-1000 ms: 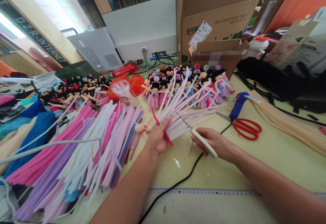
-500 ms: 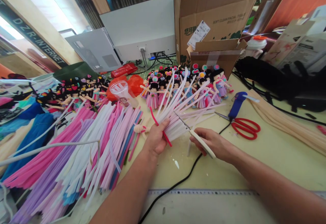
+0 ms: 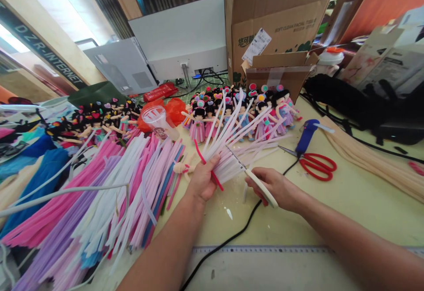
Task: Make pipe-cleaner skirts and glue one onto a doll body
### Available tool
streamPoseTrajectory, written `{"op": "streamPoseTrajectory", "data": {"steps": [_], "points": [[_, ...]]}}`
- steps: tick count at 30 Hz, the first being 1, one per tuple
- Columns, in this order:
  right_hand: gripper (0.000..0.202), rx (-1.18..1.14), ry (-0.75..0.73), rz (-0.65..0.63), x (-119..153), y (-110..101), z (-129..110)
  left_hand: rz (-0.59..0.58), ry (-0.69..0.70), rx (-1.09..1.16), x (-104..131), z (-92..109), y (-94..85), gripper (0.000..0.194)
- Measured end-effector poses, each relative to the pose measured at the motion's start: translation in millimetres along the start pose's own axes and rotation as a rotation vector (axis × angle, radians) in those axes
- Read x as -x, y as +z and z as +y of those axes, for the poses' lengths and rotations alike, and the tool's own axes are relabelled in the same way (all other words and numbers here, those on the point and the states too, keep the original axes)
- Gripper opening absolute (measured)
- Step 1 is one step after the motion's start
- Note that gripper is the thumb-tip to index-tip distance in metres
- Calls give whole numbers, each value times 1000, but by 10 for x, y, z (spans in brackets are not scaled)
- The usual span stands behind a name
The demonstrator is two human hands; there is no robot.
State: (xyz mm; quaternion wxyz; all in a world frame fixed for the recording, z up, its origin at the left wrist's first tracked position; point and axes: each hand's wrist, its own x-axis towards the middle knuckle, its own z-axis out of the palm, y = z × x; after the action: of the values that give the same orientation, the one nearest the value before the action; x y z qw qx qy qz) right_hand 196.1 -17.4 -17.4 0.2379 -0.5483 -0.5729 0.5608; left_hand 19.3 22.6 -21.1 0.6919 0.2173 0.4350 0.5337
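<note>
My left hand (image 3: 206, 179) is closed around a fanned bunch of white and pale pink pipe cleaners (image 3: 228, 163). A red pipe cleaner (image 3: 217, 180) crosses the bunch at my fingers. Beside that hand, a small beige doll figure (image 3: 183, 168) with pink ties sticks out to the left, partly hidden. My right hand (image 3: 270, 185) grips white-handled scissors (image 3: 260, 186). Their blades lie among the pipe cleaners, pointing up and left; whether they are apart is hard to make out.
Finished dolls (image 3: 198, 125) stand in rows behind my hands. Red-handled scissors (image 3: 318, 166) and a blue glue gun (image 3: 307, 136) lie at right, its black cord (image 3: 232, 239) running forward. Coloured pipe cleaner bundles (image 3: 99, 202) fill the left. A plastic cup (image 3: 159, 121) stands behind them.
Both hands and the scissors keep nearly the same place. The whole view has shifted very slightly; nothing has been let go or taken up.
</note>
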Motion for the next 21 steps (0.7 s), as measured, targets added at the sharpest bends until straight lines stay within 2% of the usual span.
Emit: {"op": "streamPoseTrajectory", "data": {"steps": [11,21], "points": [[39,-35,17,24,3,-19,8,-11,2,-9,-10,-6,-17,25],[40,161,-114,-90,95,-204,-52,6,81,-39,4,44,-23,33]]}}
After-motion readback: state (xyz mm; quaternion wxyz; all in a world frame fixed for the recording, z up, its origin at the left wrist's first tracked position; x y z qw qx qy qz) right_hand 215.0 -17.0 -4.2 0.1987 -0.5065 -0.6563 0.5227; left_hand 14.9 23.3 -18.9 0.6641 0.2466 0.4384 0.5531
